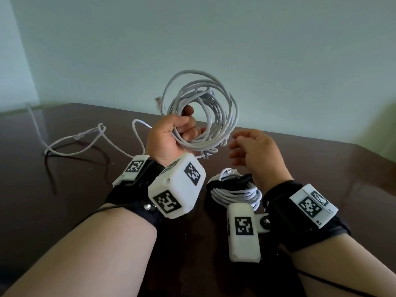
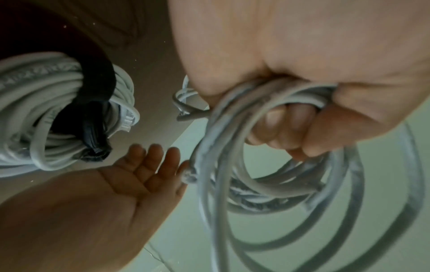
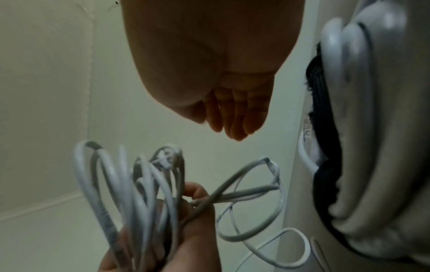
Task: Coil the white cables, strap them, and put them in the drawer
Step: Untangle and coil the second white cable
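My left hand [image 1: 171, 133] grips a loose coil of white cable [image 1: 205, 112] raised above the dark table [image 1: 64, 179]; the fingers curl round its lower loops [image 2: 267, 103]. One clear plug end [image 1: 158, 102] sticks up at the coil's left. My right hand [image 1: 250, 148] hovers just right of the coil, fingers relaxed and holding nothing [image 3: 235, 114]. A second white cable coil [image 1: 233, 194], bound with a black strap [image 2: 97, 95], lies on the table below my right wrist. More white cable [image 1: 81, 140] trails loose across the table at left.
The brown table's far edge [image 1: 300, 136] runs in front of a pale green wall [image 1: 214, 39]. No drawer is in view. Bare tabletop [image 1: 353, 168] shows to the right of the hands.
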Demonstrator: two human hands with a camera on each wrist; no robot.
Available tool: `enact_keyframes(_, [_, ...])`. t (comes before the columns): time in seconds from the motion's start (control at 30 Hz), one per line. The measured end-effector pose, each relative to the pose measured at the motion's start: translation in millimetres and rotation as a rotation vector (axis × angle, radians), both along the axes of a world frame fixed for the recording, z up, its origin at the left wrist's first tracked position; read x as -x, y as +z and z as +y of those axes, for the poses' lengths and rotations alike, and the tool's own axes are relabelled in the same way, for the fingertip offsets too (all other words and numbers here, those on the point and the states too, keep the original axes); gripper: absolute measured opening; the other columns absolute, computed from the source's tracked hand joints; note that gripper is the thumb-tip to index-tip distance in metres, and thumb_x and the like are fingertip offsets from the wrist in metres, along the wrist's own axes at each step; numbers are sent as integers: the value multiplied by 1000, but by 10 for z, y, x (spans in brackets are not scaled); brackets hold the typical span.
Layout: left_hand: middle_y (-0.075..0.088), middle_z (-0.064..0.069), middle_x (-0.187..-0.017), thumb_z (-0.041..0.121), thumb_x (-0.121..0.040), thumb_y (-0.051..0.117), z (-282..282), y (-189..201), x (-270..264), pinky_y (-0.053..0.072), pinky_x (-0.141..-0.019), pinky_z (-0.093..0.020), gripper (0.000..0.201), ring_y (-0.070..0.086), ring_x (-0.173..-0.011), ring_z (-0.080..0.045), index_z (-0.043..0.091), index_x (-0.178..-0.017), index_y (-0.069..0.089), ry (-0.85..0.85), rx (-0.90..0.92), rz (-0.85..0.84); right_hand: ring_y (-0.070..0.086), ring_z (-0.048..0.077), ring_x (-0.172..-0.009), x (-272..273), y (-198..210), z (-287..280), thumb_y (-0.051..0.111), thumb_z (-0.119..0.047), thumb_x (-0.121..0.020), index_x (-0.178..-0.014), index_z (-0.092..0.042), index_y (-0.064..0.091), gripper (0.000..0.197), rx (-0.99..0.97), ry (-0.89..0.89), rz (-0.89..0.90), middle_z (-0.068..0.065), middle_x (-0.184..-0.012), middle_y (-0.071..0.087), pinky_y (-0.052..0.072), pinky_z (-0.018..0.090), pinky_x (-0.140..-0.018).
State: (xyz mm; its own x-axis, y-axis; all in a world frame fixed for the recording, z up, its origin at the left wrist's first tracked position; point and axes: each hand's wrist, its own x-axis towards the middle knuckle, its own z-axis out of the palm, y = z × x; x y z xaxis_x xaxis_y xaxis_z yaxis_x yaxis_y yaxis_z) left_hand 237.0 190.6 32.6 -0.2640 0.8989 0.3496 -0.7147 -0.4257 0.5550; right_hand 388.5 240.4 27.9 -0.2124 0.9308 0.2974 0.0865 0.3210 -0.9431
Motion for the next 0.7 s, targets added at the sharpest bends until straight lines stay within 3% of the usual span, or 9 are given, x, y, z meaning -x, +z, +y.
enact_keyframes(0.17, [34, 6, -43, 5, -72, 43, -49, 42, -26, 45, -62, -22, 11, 34, -34, -7, 5, -76, 53, -98, -112, -108, 67, 21, -69, 58, -52, -71, 57, -1, -85, -107, -21, 58, 30, -61, 194, -264, 2, -73, 65, 58, 36, -69])
enact_keyframes(0.23, [33, 4, -43, 7, -72, 40, -83, 67, -46, 47, -46, -17, 14, 34, -32, -8, 2, -77, 52, -145, -145, -156, 65, 17, -66, 76, -60, -98, 62, -8, -85, -98, -21, 63, 18, -138, 185, -361, 1, -68, 65, 57, 33, -69])
enact_keyframes(0.3, [33, 4, -43, 9, -72, 37, -86, 73, -59, 45, -40, -15, 17, 34, -33, -8, 2, -77, 51, -148, -132, -153, 64, 17, -64, 70, -48, -85, 63, -16, -86, -89, -19, 67, 6, -240, 82, -384, 2, -69, 68, 55, 32, -70])
enact_keyframes(0.37, [34, 4, -44, 9, -69, 41, -33, 40, -45, 43, -46, -17, 15, 37, -38, -8, 3, -77, 52, -82, -74, -133, 64, 22, -68, 48, -43, -55, 59, -15, -88, -86, -23, 66, 11, -320, -35, -315, 2, -71, 68, 54, 33, -70])
enact_keyframes(0.4, [35, 4, -44, 9, -68, 43, -4, 17, -31, 42, -56, -17, 15, 38, -41, -8, 3, -76, 54, -57, -40, -124, 64, 25, -69, 37, -42, -41, 57, -13, -88, -82, -28, 62, 17, -353, -90, -267, 1, -71, 67, 54, 34, -68])
enact_keyframes(0.5, [40, 3, -45, 6, -70, 49, 56, -49, 5, 36, -89, -34, 13, 47, -45, -12, 5, -72, 61, -38, 40, -103, 62, 24, -70, 19, -37, -39, 55, -11, -88, -81, -32, 57, 22, -411, -180, -157, -3, -70, 64, 53, 34, -70])
enact_keyframes(0.57, [41, 4, -44, 5, -76, 47, 75, -75, 6, 31, -100, -43, 19, 48, -48, -14, 7, -68, 64, -20, 64, -97, 61, 23, -69, 21, -46, -44, 56, -13, -88, -83, -30, 58, 18, -426, -192, -121, -2, -70, 63, 53, 36, -70])
enact_keyframes(0.63, [41, 4, -43, 5, -84, 41, 95, -88, -14, 30, -99, -43, 27, 46, -46, -13, 7, -68, 62, 2, 75, -104, 59, 23, -67, 26, -59, -42, 57, -14, -88, -82, -33, 58, 20, -417, -204, -91, -1, -71, 63, 54, 37, -69])
enact_keyframes(0.7, [38, 5, -42, 5, -88, 40, 118, -96, -17, 34, -86, -35, 25, 43, -39, -10, 7, -70, 57, -1, 85, -109, 55, 19, -64, 27, -55, -60, 57, -13, -88, -79, -36, 56, 25, -428, -217, -72, -1, -71, 61, 51, 35, -66])
